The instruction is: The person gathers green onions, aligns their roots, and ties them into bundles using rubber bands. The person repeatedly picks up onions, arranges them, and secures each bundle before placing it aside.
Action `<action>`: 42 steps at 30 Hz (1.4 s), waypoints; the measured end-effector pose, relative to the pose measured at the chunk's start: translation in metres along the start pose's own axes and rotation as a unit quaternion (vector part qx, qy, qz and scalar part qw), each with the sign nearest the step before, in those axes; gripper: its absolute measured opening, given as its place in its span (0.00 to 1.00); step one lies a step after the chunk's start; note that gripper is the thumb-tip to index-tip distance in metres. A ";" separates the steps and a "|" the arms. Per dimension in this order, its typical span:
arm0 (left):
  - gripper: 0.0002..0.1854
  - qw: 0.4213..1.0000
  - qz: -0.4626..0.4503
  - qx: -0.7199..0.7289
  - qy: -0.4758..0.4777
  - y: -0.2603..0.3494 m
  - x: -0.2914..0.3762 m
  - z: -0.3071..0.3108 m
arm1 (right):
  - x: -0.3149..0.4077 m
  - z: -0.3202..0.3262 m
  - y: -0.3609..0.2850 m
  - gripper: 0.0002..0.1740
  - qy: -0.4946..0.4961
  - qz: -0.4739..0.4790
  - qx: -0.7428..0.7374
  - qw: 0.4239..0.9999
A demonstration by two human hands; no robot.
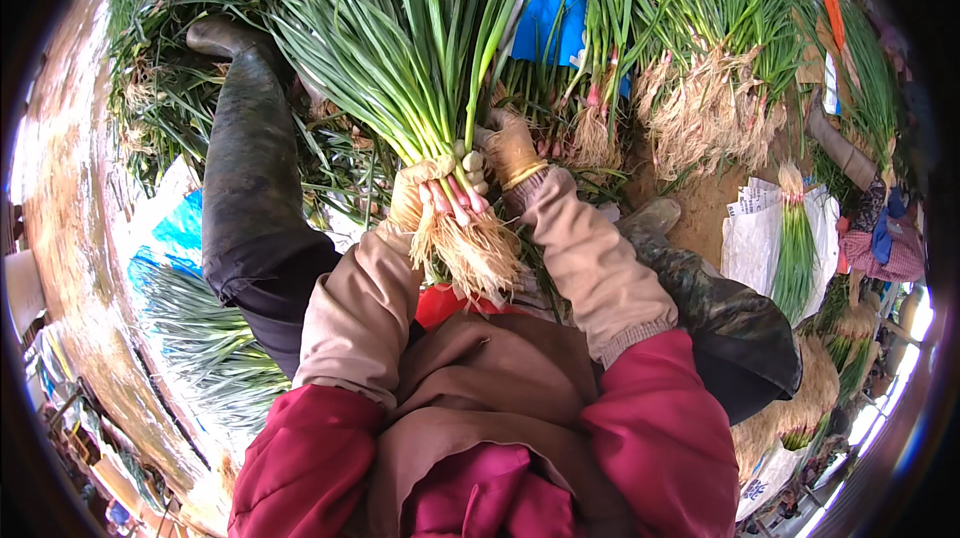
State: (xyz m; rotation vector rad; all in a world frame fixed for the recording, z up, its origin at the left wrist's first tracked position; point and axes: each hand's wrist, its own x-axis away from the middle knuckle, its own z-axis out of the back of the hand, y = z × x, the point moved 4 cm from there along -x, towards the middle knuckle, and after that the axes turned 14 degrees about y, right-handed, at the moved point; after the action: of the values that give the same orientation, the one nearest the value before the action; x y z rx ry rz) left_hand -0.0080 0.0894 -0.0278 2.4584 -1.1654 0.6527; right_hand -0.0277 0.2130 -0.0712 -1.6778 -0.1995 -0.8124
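Note:
My gloved left hand point(414, 193) is wrapped around a bunch of green garlic point(420, 80) just above its pinkish bulbs. The long leaves fan away from me, and the tangle of pale roots point(472, 256) hangs towards my lap. Close by on the right is my gloved right hand point(511, 144), its fingers curled beside the stems and a separate leaf stalk. Whether it grips that stalk cannot be made out. A yellow band point(523, 174) circles the right wrist. Behind the hands, more green garlic with roots point(598, 136) lies partly over a blue sheet point(556, 5).
A large root-ended pile point(705, 114) lies at upper right; loose greens point(161, 72) heap at upper left. One bunch rests on a white sack point(742, 226). More greens point(202, 328) lie left of my booted leg point(247, 132). Another person point(885, 245) sits at far right.

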 end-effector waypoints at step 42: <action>0.10 0.982 -0.068 -0.093 0.150 -0.002 -0.005 0.001 | -0.006 0.009 0.003 0.13 0.187 -0.053 -0.314 0.929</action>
State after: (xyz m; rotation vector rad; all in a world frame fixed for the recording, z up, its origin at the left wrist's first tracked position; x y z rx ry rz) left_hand -0.0091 0.0934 -0.0318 2.1691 -0.8915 0.8025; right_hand -0.0270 0.2217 -0.0776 -2.0657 0.2686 -1.3599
